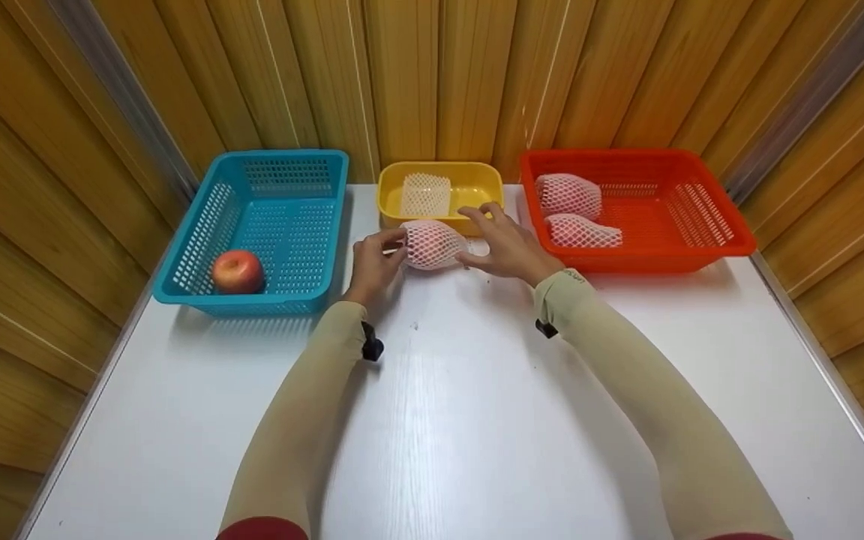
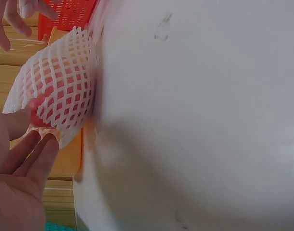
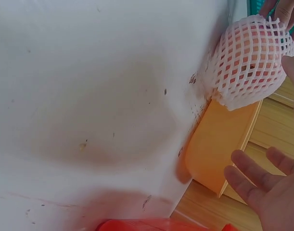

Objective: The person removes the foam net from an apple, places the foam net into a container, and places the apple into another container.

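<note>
An apple in a white foam net [image 1: 432,245] rests on the table in front of the yellow basket. My left hand [image 1: 377,264] holds it at its left end; the left wrist view shows the thumb and fingertips at the net's open edge, where bare red skin [image 2: 36,108] peeks out. To its right is my right hand [image 1: 505,244], its fingers spread apart; in the right wrist view the thumb [image 3: 292,67] is close to the net, and whether it touches cannot be told. The other right fingers [image 3: 248,175] are away from the apple.
On the left stands a blue basket [image 1: 319,292] with one bare apple [image 1: 238,271]. The yellow basket [image 1: 391,174] at the back holds an empty foam net [image 1: 425,195]. A red basket [image 1: 702,259] on the right holds two netted apples [image 1: 568,196]. Wooden panels [image 1: 402,75] surround the table.
</note>
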The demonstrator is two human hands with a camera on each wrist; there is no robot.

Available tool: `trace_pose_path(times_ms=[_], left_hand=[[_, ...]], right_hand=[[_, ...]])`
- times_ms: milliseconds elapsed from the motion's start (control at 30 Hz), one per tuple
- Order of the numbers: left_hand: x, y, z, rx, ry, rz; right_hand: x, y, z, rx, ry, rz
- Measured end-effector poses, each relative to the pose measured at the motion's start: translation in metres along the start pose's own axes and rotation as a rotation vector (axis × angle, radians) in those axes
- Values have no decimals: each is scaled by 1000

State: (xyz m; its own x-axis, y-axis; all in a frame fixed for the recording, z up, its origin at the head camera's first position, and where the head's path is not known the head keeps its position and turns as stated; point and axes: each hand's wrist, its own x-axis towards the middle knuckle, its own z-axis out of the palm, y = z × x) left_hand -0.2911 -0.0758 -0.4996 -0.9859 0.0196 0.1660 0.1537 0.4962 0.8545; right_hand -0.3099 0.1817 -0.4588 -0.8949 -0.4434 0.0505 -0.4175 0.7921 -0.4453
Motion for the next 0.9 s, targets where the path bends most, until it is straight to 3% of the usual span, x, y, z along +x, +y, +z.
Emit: trace_pose_path(times_ms=[167, 533, 900], left_hand=[[2, 5, 7, -12, -32, -12], [4, 11, 23, 75, -92, 21], [9, 13, 36, 82, -79, -8]], right_hand=[[-4, 3, -2, -4, 8, 20], [-10, 8, -5, -65, 31, 17], [-19, 12, 0, 4, -24, 54]])
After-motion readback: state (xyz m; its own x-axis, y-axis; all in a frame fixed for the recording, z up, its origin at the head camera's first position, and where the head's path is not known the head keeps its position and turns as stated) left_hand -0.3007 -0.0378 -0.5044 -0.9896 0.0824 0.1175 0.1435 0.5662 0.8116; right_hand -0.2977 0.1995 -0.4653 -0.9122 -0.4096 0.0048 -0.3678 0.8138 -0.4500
